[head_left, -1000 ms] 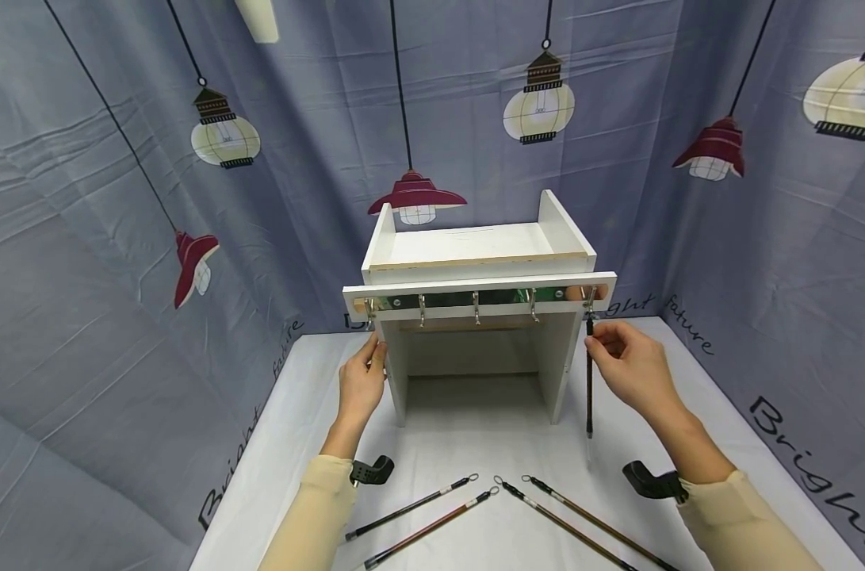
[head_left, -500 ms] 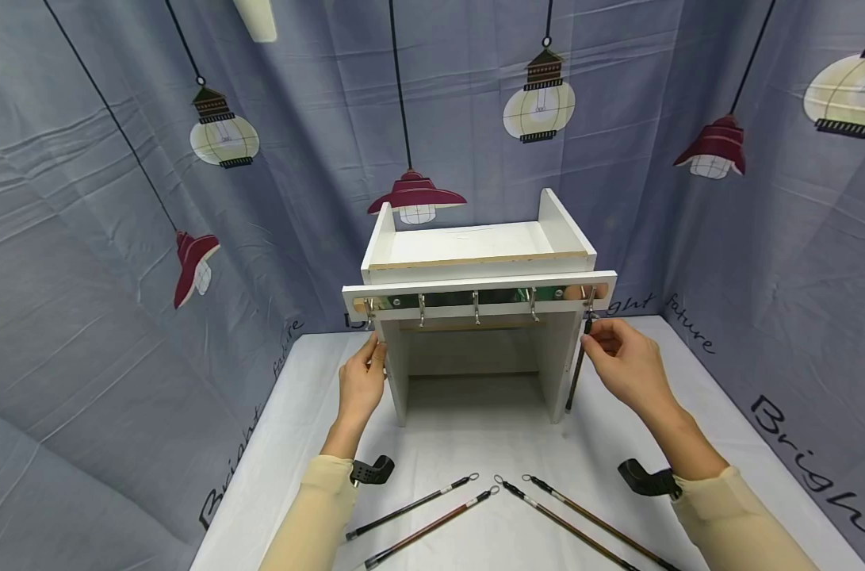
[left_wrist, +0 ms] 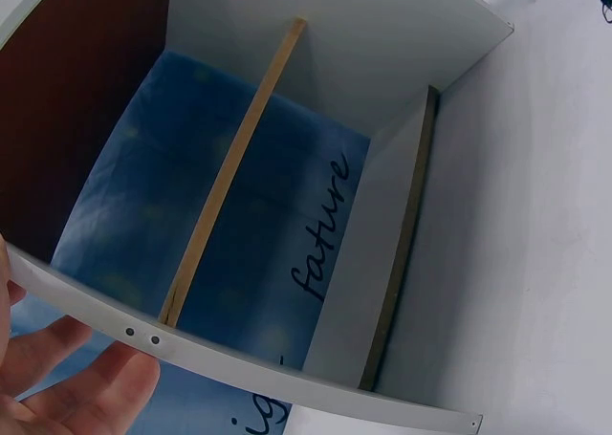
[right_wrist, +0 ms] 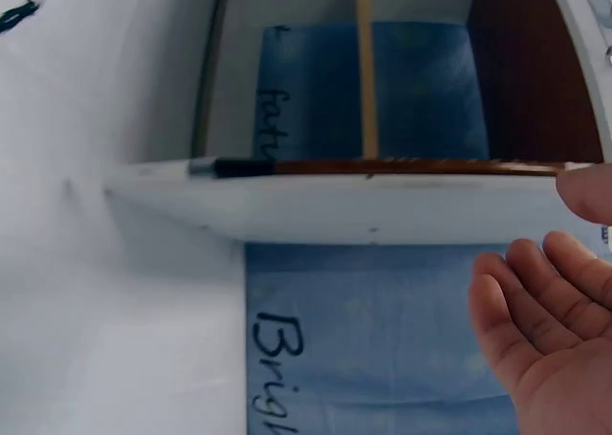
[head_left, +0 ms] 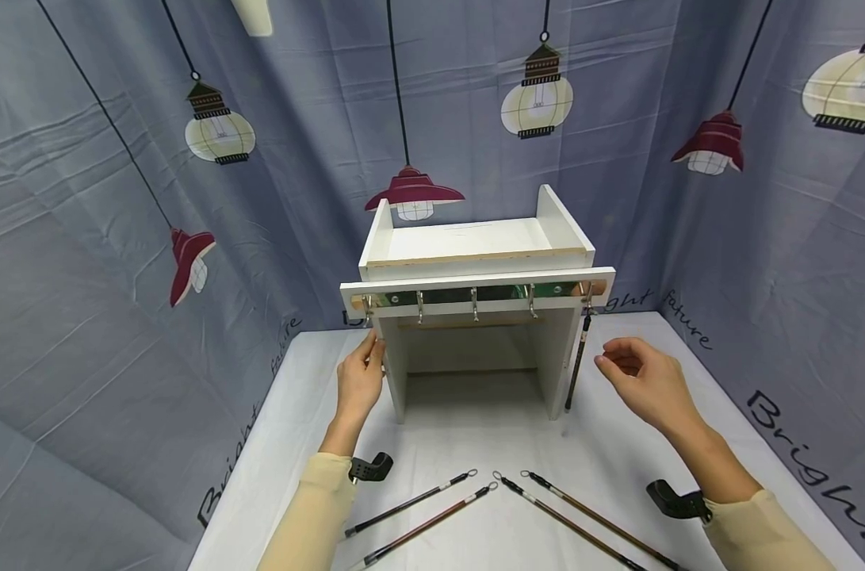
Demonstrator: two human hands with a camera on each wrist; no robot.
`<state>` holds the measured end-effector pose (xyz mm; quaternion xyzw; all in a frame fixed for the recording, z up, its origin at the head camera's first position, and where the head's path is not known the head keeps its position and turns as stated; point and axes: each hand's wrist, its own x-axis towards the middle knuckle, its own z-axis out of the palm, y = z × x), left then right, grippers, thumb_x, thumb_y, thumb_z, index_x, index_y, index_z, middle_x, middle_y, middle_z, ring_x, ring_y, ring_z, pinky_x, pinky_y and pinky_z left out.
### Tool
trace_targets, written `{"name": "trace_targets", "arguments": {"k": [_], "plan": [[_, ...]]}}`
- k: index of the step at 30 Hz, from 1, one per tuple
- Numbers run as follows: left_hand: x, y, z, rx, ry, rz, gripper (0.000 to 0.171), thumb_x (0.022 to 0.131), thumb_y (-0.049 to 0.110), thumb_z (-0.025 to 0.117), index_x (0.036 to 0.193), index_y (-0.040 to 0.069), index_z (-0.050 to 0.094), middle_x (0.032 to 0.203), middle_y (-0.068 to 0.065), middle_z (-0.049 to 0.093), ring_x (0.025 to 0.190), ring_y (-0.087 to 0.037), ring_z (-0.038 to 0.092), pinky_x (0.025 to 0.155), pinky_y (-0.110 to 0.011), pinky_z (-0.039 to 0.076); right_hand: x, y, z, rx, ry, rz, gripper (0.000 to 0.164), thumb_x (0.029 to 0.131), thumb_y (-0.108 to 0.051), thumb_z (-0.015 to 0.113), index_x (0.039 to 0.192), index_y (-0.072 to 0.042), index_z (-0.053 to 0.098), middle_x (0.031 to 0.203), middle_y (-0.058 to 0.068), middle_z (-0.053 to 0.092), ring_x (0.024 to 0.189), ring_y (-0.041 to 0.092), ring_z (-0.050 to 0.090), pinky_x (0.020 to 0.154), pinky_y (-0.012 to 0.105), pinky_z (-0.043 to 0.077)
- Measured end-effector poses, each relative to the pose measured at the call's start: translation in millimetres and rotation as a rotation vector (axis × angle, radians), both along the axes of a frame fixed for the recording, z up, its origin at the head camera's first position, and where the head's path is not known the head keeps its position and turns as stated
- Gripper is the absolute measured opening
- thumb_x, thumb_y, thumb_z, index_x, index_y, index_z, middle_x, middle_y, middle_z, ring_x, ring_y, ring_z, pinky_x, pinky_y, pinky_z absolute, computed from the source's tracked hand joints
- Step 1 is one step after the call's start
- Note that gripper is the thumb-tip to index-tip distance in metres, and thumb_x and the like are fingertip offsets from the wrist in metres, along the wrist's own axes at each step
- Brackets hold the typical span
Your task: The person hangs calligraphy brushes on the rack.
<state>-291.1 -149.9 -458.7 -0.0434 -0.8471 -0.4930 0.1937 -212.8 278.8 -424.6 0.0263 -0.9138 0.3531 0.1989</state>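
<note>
A dark calligraphy brush (head_left: 578, 361) hangs by its loop from the rightmost hook of the hook rail (head_left: 475, 279) on a white wooden shelf unit (head_left: 396, 381). It slants along the unit's right side, lower end toward the left. My right hand (head_left: 646, 385) is apart from it, just to its right, fingers loosely bent and holding nothing. The right wrist view shows the brush's brown shaft (right_wrist: 421, 167) lying along the side panel's edge. My left hand (head_left: 359, 379) grips the left side panel near its top; in the left wrist view, its fingertips (left_wrist: 134, 373) wrap the panel (left_wrist: 249, 363).
Several more brushes lie on the white table in front: a dark one (head_left: 411, 503) and a reddish one (head_left: 432, 523) at left, two brown ones (head_left: 582, 523) at right. The other hooks (head_left: 475, 304) carry nothing. A patterned curtain (head_left: 296, 198) surrounds the table.
My right hand has let go of the brush and drawn back to the right. The brush has tilted from vertical to lean leftward by the unit's side. My left hand stays on the panel.
</note>
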Motion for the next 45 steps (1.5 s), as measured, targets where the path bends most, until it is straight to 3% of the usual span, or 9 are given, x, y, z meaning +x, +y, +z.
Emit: {"name": "trace_targets", "arguments": {"k": [6, 10, 14, 19, 27, 33, 45], "plan": [[-0.8, 0.0, 3.1, 0.003, 0.003, 0.0, 0.055, 0.109, 0.046, 0.048, 0.152, 0.013, 0.052, 0.136, -0.017, 0.068, 0.082, -0.028, 0.076, 0.068, -0.038, 0.061, 3.3, 6.3, -15.6, 0.065, 0.012, 0.02, 0.035, 0.098, -0.028, 0.071, 0.124, -0.004, 0.068, 0.101, 0.013, 0.074, 0.092, 0.032, 0.073, 0.071, 0.022, 0.052], [-1.3, 0.5, 3.8, 0.011, -0.003, -0.003, 0.055, 0.108, 0.047, 0.048, 0.152, 0.013, 0.052, 0.138, -0.017, 0.066, 0.088, -0.029, 0.077, 0.07, -0.038, 0.063, 6.3, 7.0, -26.7, 0.088, 0.012, 0.042, 0.038, 0.097, -0.026, 0.073, 0.125, -0.002, 0.068, 0.103, 0.015, 0.073, 0.093, 0.035, 0.072, 0.076, 0.039, 0.06], [-1.8, 0.5, 3.4, 0.004, -0.005, -0.002, 0.054, 0.109, 0.046, 0.048, 0.152, 0.014, 0.051, 0.137, -0.017, 0.067, 0.09, -0.03, 0.077, 0.069, -0.035, 0.063, 11.2, 7.2, -38.4, 0.1, 0.008, 0.068, 0.043, 0.095, -0.026, 0.076, 0.128, 0.0, 0.068, 0.107, 0.018, 0.072, 0.098, 0.038, 0.07, 0.083, 0.054, 0.059], [-1.2, 0.6, 1.6, -0.006, -0.013, 0.002, 0.052, 0.109, 0.046, 0.048, 0.152, 0.017, 0.052, 0.133, -0.014, 0.07, 0.082, -0.026, 0.076, 0.064, -0.033, 0.058, 18.4, 7.7, -54.6, 0.13, -0.008, 0.086, 0.048, 0.092, -0.029, 0.08, 0.128, 0.0, 0.068, 0.105, 0.012, 0.071, 0.099, 0.034, 0.069, 0.081, 0.05, 0.06], [2.0, 1.9, -1.4, -0.004, -0.025, -0.004, 0.056, 0.108, 0.05, 0.046, 0.153, 0.017, 0.051, 0.14, -0.016, 0.065, 0.093, -0.029, 0.077, 0.071, -0.037, 0.062, 30.9, 2.9, -86.2, 0.143, -0.02, 0.129, 0.044, 0.086, -0.031, 0.085, 0.12, -0.006, 0.073, 0.101, 0.002, 0.07, 0.093, 0.023, 0.066, 0.072, 0.033, 0.057], [3.9, 1.4, -3.8, 0.008, -0.022, -0.006, 0.053, 0.109, 0.047, 0.048, 0.152, 0.016, 0.052, 0.133, -0.015, 0.07, 0.081, -0.023, 0.075, 0.065, -0.032, 0.058, 42.6, -6.0, -113.8, 0.117, -0.022, 0.182, 0.037, 0.082, -0.029, 0.088, 0.112, -0.011, 0.076, 0.093, -0.011, 0.065, 0.085, 0.008, 0.06, 0.067, 0.028, 0.054], [1.7, 0.8, -1.7, 0.013, -0.009, 0.009, 0.052, 0.109, 0.045, 0.049, 0.152, 0.016, 0.053, 0.123, -0.014, 0.074, 0.077, -0.025, 0.073, 0.061, -0.029, 0.054, 51.0, -24.8, -151.1, 0.031, -0.034, 0.31, 0.032, 0.083, -0.023, 0.087, 0.109, -0.006, 0.077, 0.086, -0.008, 0.064, 0.077, 0.0, 0.056, 0.061, 0.023, 0.052]]}}
